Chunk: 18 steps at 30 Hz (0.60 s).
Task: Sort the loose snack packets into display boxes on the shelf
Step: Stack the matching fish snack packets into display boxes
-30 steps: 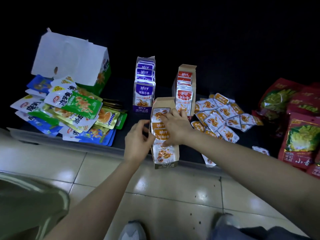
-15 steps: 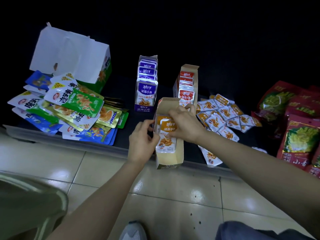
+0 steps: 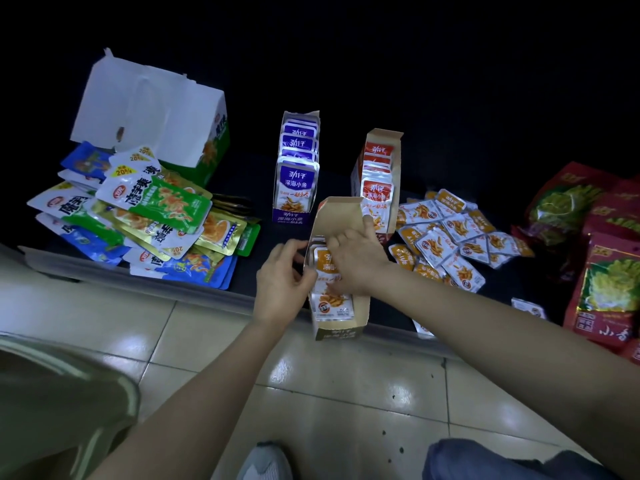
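Reaching to the front edge of a dark shelf [image 3: 214, 287], a person works both hands at a brown cardboard display box [image 3: 341, 216]. The box lies lengthwise across that edge, near its middle, with its near end jutting out over the pale tiled floor [image 3: 346, 393]. The left hand [image 3: 284, 271] grips the box's left wall, fingers curled round it. The right hand [image 3: 356, 261] comes in from the other side, fingers bent over a row of orange-and-white snack packets [image 3: 332, 303] packed in the box's near half, thumb resting against the bare inner cardboard.

Just right of the box, loose orange-and-white packets [image 3: 450, 237] lie scattered in a heap across the shelf. Farther back stand two filled boxes, side by side but apart: a purple display box [image 3: 298, 168] of purple-and-white packets and a red display box [image 3: 379, 174] of red-and-white ones. The brown box's far end reaches up beside the red one.

At the shelf's left end, a tall white-and-green carton [image 3: 156, 109] stands behind a sprawl of green, blue and gold foil pouches [image 3: 138, 220] that spills to the front edge. At the right end, large red bags printed with green vegetables [image 3: 606, 282] are piled together. A grey shoe [image 3: 266, 462] rests on the tiles below.
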Motion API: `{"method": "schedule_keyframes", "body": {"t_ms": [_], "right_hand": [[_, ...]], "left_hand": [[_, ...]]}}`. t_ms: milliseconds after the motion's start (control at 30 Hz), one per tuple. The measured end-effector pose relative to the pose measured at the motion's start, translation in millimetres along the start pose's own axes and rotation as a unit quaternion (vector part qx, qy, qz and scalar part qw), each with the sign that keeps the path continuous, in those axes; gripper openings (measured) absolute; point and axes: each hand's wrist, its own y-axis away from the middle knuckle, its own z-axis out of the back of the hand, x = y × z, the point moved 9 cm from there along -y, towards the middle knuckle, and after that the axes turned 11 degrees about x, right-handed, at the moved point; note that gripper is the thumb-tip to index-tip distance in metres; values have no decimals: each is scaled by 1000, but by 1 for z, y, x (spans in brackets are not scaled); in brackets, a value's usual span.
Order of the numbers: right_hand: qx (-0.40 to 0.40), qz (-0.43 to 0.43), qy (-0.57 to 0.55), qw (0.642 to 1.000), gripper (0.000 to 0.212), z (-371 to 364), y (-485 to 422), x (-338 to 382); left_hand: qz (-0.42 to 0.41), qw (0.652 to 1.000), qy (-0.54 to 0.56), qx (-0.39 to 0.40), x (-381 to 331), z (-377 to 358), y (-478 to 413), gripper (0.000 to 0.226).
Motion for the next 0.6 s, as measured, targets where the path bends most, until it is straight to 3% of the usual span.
{"method": "schedule_keyframes", "body": {"t_ms": [100,300,500,600], "right_hand": [[-2,-1,51,999,95,-2,0,2],[-34,0,84,996,97,-5,3,6],[-2,-14,112,994,104,-1,-8,10],[32,-21,112,993,93,-4,-15,8]], "left_hand": [[-3,1000,3,5,-1,-1,1,31],[-2,1000,-2,6,-2,-2,-1,26],[7,1000,15,5,4,0,-1,27],[8,1000,22,4,5,0,-1,25]]}}
